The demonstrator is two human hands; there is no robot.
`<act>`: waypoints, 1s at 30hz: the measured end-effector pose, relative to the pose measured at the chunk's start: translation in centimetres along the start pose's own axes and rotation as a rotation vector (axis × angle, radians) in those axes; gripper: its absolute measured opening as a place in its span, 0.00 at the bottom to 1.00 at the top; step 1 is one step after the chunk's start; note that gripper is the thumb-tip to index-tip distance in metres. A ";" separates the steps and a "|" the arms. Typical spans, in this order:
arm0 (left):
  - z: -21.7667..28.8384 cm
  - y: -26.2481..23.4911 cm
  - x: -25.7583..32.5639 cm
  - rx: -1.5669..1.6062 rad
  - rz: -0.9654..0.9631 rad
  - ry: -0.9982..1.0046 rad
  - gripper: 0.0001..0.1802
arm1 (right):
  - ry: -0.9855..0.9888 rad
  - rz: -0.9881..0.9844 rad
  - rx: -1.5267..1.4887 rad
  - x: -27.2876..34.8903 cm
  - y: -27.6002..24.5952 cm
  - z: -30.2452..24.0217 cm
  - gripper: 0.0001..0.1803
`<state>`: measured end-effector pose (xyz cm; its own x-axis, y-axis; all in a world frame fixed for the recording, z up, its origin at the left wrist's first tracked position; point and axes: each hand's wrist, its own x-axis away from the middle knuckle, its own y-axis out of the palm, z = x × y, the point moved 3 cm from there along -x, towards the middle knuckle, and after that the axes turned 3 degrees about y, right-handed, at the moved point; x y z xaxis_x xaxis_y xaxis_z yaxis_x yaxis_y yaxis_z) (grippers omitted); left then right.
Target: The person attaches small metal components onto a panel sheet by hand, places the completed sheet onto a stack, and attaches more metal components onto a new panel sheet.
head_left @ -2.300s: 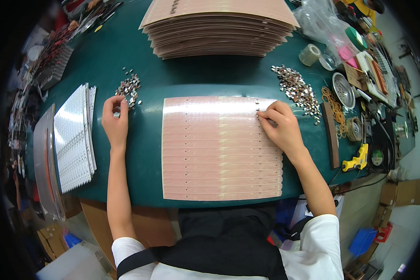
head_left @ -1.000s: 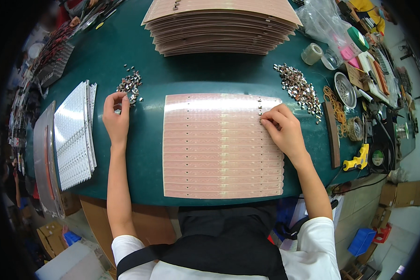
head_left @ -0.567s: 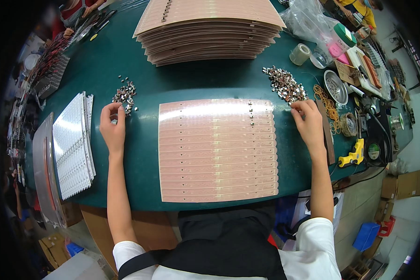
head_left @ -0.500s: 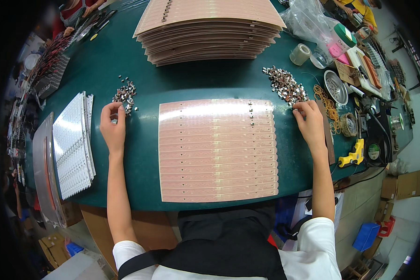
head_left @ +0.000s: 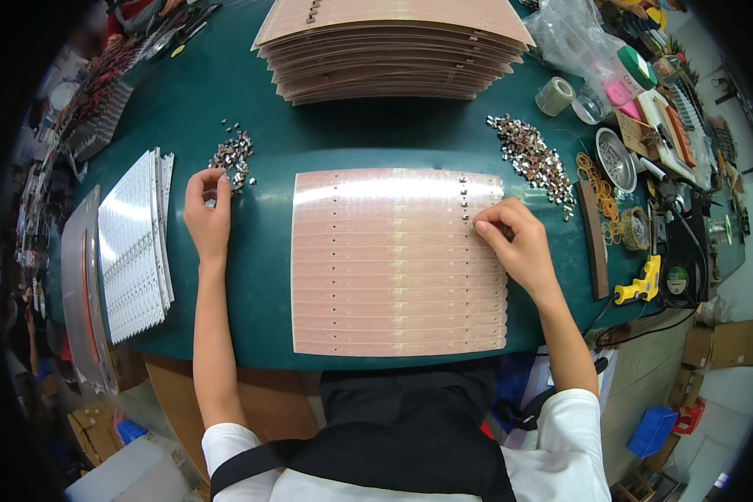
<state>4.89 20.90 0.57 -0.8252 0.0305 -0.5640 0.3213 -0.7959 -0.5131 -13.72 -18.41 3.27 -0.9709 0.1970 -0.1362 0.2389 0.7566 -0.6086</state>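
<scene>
Head view: pink sheet [head_left: 368, 280] on the worktop [head_left: 263, 276], probably light and bendy; lift by opposite edges.
Right hand [head_left: 521, 241] curls over its right edge, left hand [head_left: 207, 216] off its left; cannot tell if either grips anything. Metal pieces [head_left: 531, 152] by its far-right corner seem slippery; pinch them.

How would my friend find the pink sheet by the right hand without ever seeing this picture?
Start at the big green table, along the edge nearest the person. Between the left hand and the right hand lies a flat pink sheet with lines across it. Unlike the thick stack of similar sheets beyond it, this one lies singly.
</scene>
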 end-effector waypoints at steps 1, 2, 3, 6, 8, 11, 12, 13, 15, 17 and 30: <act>-0.1 0.1 0.0 -0.001 -0.001 -0.002 0.06 | 0.001 -0.002 0.000 0.1 0.3 0.2 0.05; -0.2 0.1 0.0 0.006 0.001 0.009 0.06 | -0.001 0.000 0.011 0.1 0.6 0.4 0.05; -0.2 0.2 0.0 0.013 0.003 0.020 0.06 | -0.003 0.002 0.022 0.1 0.9 0.5 0.05; -0.3 0.2 0.0 0.045 0.002 0.012 0.06 | -0.018 0.016 0.021 0.1 1.1 0.5 0.05; -0.3 0.2 0.0 0.036 0.001 0.012 0.06 | -0.025 0.020 0.024 0.2 1.3 0.6 0.04; -0.3 0.1 0.0 0.022 -0.003 0.017 0.06 | -0.037 0.026 0.030 0.2 1.4 0.6 0.04; -0.3 0.1 0.0 0.017 -0.004 0.021 0.05 | -0.041 0.026 0.033 0.1 1.4 0.6 0.04; -0.4 0.1 0.0 0.016 -0.005 0.020 0.05 | -0.041 0.026 0.033 0.1 1.5 0.7 0.04; -0.4 0.2 -0.1 0.023 0.003 0.022 0.05 | -0.173 0.043 0.107 0.1 1.5 0.6 0.04; -0.4 0.2 -0.2 0.019 0.001 0.026 0.06 | -0.255 0.058 0.160 0.0 1.5 0.2 0.04; -0.1 0.2 0.0 0.020 0.005 0.015 0.07 | 0.060 0.263 0.369 -2.4 -5.7 5.6 0.06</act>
<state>5.02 20.81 0.39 -0.8167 0.0350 -0.5761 0.3160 -0.8082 -0.4970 -12.84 -26.65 2.67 -0.8730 0.3964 -0.2842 0.4443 0.4060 -0.7986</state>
